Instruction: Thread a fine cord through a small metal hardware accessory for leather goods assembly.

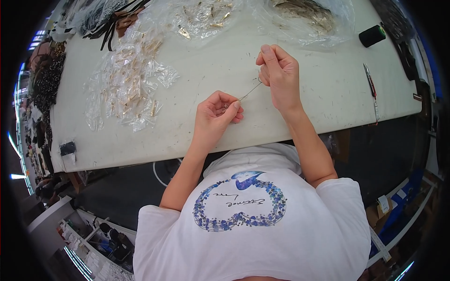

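Note:
My left hand (216,114) is closed, thumb against fingertips, pinching one end of a thin strand (251,91). The strand runs slanting up to my right hand (281,75), which is closed around its other end, so it looks taut between them. It is dark and fine; whether it is thread, wire or chain is too small to tell. A small loop shows beside the right hand's lower fingers. Both hands are held above the pale work table (197,70). Something small may be tucked inside the left palm, but the fingers hide most of it.
Small clear bags with gold-coloured pieces (133,84) cover the left of the table. Farther back lie more bagged metal parts (204,18) and a large plastic bag (309,21). A black thread spool (372,36), a slim pointed tool (371,86) and a small black packet (68,149) lie near the edges.

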Available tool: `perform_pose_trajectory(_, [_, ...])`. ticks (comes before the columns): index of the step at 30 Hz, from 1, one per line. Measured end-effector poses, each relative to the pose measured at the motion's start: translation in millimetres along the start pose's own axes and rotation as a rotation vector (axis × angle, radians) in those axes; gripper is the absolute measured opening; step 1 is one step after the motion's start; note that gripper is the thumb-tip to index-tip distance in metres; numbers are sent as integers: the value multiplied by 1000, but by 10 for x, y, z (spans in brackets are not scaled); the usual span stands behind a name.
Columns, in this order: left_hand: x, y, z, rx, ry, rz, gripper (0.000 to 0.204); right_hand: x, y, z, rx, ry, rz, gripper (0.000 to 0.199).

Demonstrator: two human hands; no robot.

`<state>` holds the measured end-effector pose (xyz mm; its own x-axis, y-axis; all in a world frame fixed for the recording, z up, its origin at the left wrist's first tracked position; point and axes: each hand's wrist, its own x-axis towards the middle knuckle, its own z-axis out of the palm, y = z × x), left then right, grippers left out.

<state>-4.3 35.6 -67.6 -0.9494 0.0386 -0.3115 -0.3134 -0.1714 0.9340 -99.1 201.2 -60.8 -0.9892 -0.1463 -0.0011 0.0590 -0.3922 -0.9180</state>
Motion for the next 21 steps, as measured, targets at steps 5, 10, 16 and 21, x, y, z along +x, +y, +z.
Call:
perform_pose_trajectory(5, [-12,18,-2,2,-2,-11,8,6,-46,37,-15,57,13,33])
perform_pose_trajectory(10, [-9,31,34,19,20,-11,6,31,-28,-26,20,91,32,33])
perform_pose_trajectory(16, [-14,43,30,57,36,2,7,42,-20,-34,74,113,31,37])
perform_pose_trajectory(21, [18,75,11,13,31,-23,7,99,-113,-114,216,57,201,34])
